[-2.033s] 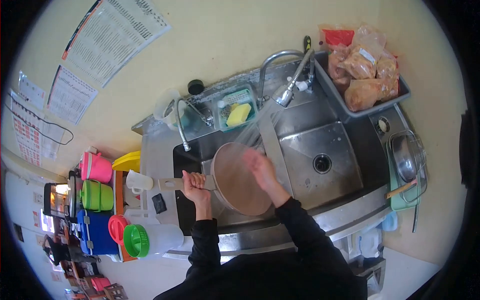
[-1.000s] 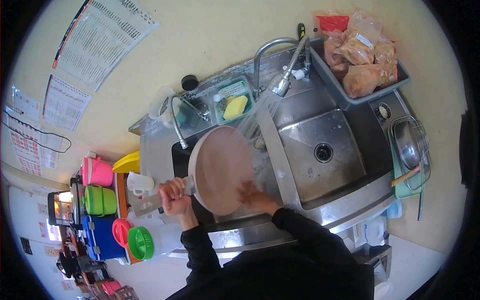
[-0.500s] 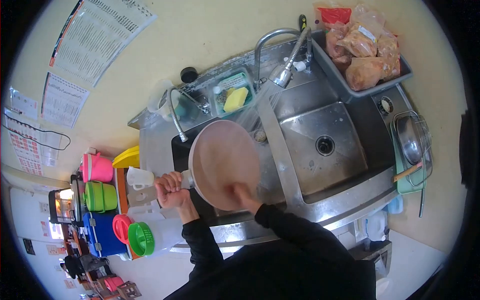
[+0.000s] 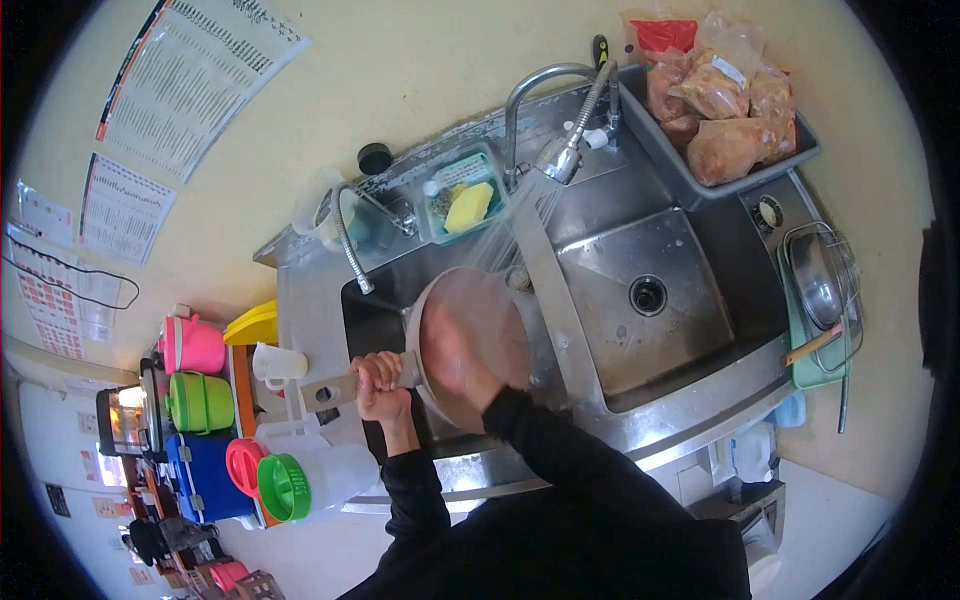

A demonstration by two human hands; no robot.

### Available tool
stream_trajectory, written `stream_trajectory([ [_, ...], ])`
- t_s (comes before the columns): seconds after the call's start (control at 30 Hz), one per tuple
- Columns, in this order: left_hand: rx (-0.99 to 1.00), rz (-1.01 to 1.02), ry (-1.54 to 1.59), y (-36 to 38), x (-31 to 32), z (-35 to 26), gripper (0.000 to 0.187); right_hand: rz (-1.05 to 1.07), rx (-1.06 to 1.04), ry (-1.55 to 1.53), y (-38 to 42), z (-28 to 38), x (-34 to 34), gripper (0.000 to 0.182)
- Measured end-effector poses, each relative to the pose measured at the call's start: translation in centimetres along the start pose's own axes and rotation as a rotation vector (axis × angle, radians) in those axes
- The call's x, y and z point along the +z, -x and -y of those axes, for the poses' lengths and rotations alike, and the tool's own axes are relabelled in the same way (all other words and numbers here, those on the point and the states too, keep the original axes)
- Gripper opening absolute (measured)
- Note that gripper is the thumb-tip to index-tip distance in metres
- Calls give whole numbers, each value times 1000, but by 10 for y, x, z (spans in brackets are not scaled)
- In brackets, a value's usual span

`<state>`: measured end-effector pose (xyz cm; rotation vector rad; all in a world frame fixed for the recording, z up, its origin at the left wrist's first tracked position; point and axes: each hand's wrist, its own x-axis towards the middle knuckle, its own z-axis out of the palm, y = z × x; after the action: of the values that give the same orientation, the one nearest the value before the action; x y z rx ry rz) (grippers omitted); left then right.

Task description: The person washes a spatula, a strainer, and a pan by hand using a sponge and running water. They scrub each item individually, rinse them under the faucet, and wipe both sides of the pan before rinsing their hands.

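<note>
A round pink-brown frying pan (image 4: pixel 490 310) is held tilted over the left basin of a steel double sink (image 4: pixel 600 330). My left hand (image 4: pixel 378 385) grips its grey handle. Inside the pan, my right hand (image 4: pixel 455 365) lies flat against the cooking surface. Water sprays onto the pan's upper edge from the pull-out spray head (image 4: pixel 557 160) of the tall faucet (image 4: pixel 525 95).
A green tray with a yellow sponge (image 4: pixel 462 205) sits behind the sink. At the right stand a grey tub of bagged meat (image 4: pixel 725 100) and a metal strainer on a green mat (image 4: pixel 822 290). Coloured jugs (image 4: pixel 195 400) and a clear pitcher (image 4: pixel 320 210) crowd the left counter.
The pan has dropped lower and turned so its inside faces me. My right hand moved from the lower rim onto the inner surface. Water keeps running.
</note>
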<state>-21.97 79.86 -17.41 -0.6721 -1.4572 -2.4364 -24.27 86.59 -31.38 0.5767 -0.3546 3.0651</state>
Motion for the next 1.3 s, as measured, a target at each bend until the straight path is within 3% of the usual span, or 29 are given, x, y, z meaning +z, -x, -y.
stream_trajectory([
  [0.07,-17,-90,18,-2,-5,-2,37,-221,198,913,55,7,42,50],
  [0.17,-20,-251,78,-9,-23,-15,39,65,650,1125,111,34,22,53],
  [0.23,-7,-325,72,-16,-27,-27,40,466,1057,1871,114,67,19,42],
  [0.4,-88,-578,26,-24,-21,-48,43,-110,468,1569,86,137,11,26],
  [0.47,-149,-707,31,-30,-19,-53,44,-361,361,1289,61,164,8,27],
  [0.57,-201,-813,-105,-38,-9,-48,43,-644,210,614,23,191,21,34],
  [0.67,-268,-911,-267,-37,22,-34,43,-576,315,-92,-18,193,38,47],
  [0.77,-229,-782,-364,-23,38,-15,42,-435,264,-433,-37,186,56,56],
  [0.87,-235,-571,-300,-16,40,-8,39,-406,312,-303,-50,211,31,58],
  [0.97,-234,-341,-291,-8,33,5,35,-669,289,-193,-56,243,2,54],
  [1.0,-238,-266,-298,-6,32,9,34,-638,376,-204,-53,239,-5,52],
  [1.07,-174,66,-568,-5,35,9,29,-579,549,-228,-35,224,-10,48],
  [1.17,-12,654,-770,-18,35,12,24,-673,575,-196,-16,208,11,41],
  [1.27,-88,1037,-713,-16,53,10,22,-747,273,13,6,207,-16,35],
  [1.3,-56,1107,-716,-9,58,11,23,-779,282,-54,8,207,-9,35],
])
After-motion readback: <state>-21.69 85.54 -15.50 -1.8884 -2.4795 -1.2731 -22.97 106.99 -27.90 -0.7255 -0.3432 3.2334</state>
